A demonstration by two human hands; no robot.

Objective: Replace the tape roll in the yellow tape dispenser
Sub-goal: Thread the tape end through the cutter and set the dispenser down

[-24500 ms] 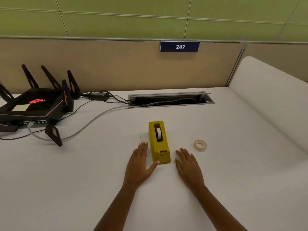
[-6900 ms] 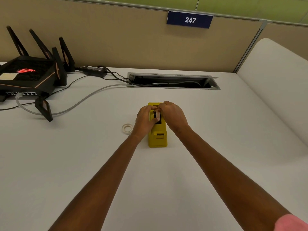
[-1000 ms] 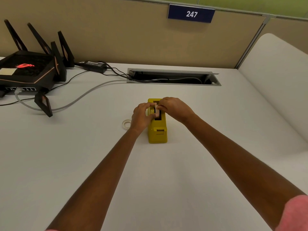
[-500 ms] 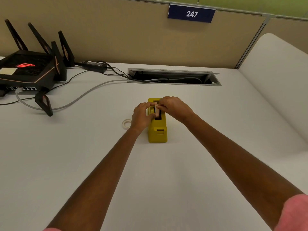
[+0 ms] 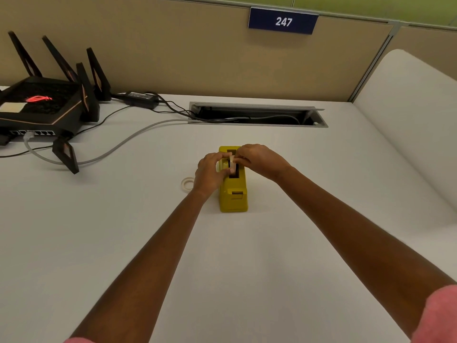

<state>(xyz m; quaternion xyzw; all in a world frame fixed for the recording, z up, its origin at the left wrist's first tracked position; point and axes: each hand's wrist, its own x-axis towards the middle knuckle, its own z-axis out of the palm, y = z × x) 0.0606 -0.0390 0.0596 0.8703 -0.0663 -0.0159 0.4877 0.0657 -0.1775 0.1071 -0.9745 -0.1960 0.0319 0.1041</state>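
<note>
Seating of the small white tape roll (image 5: 232,162) is being worked on just above the centre of the frame, where the boxy yellow plastic tape dispenser (image 5: 233,196) is standing on the pale grey desk (image 5: 222,256) with its dark top slot (image 5: 234,173) facing up. The roll is being pinched from both sides at the mouth of that slot. The left hand (image 5: 210,173) is curled round it from the left while also leaning on the dispenser's side, and the right hand (image 5: 259,160) is gripping it from the right with bent fingertips. Whether a hub is fitted inside the roll cannot be told, since the middle is being hidden by fingers. For this step to go well, the roll is probably best being kept upright and in line with the slot and being lowered evenly, with the dispenser being steadied against sliding. A thin, flat, whitish tape ring (image 5: 187,183) is lying on the desk just left of the left hand and is judged to be the other roll.
</note>
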